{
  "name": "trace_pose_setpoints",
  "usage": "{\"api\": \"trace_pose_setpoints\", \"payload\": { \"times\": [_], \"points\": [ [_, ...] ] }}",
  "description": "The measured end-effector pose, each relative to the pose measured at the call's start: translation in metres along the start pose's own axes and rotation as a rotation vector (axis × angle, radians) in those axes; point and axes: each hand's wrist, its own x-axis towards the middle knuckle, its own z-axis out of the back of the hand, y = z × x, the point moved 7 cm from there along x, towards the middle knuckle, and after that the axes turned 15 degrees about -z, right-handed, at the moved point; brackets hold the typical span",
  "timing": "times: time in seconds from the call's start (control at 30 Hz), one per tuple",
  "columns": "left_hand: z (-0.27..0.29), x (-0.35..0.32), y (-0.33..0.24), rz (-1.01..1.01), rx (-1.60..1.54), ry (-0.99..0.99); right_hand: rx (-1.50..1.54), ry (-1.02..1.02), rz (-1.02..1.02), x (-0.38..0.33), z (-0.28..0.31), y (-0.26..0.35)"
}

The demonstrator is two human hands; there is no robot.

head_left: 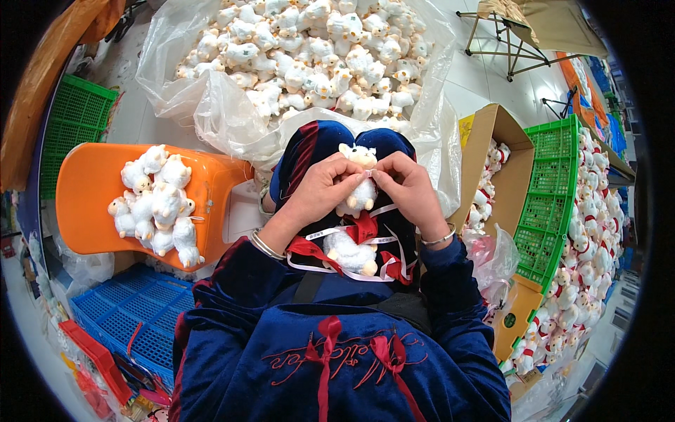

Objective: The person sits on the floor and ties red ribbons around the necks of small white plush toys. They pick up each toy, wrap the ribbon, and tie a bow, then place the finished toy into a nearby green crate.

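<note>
A small white plush sheep point(357, 200) stands upright between my knees, its head above my fingers. My left hand point(323, 190) and my right hand point(410, 191) meet in front of its neck. Both are closed in a pinch, fingertips nearly touching. A tiny pale bit shows between them, too small to make out. Lower on my lap lies a second plush sheep point(346, 252) on its side. Around it are red fabric pieces point(309, 248) and narrow white ribbons point(371, 277) with dark print.
A big clear plastic bag point(218, 112) full of plush sheep lies ahead. To my left, several more sit on an orange stool point(84, 204), with a blue crate point(133, 302) below. A cardboard box point(517, 151) and a green crate point(545, 211) stand right, near many red-trimmed toys point(587, 253).
</note>
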Motion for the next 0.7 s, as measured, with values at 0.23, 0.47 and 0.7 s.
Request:
{"api": "trace_pose_setpoints", "payload": {
  "times": [0.23,0.47,0.7],
  "points": [
    [-0.0004,0.0002,0.0009,-0.011,0.004,0.038,-0.198,0.014,0.032,-0.0024,-0.0045,0.0092],
    [0.0006,0.0017,-0.0009,-0.023,0.035,0.061,-0.146,0.086,-0.025,0.0027,-0.0025,0.0101],
    [0.0018,0.0020,0.0009,-0.045,0.063,0.068,-0.120,0.140,-0.043,0.0068,-0.0052,0.0120]
  ]
}}
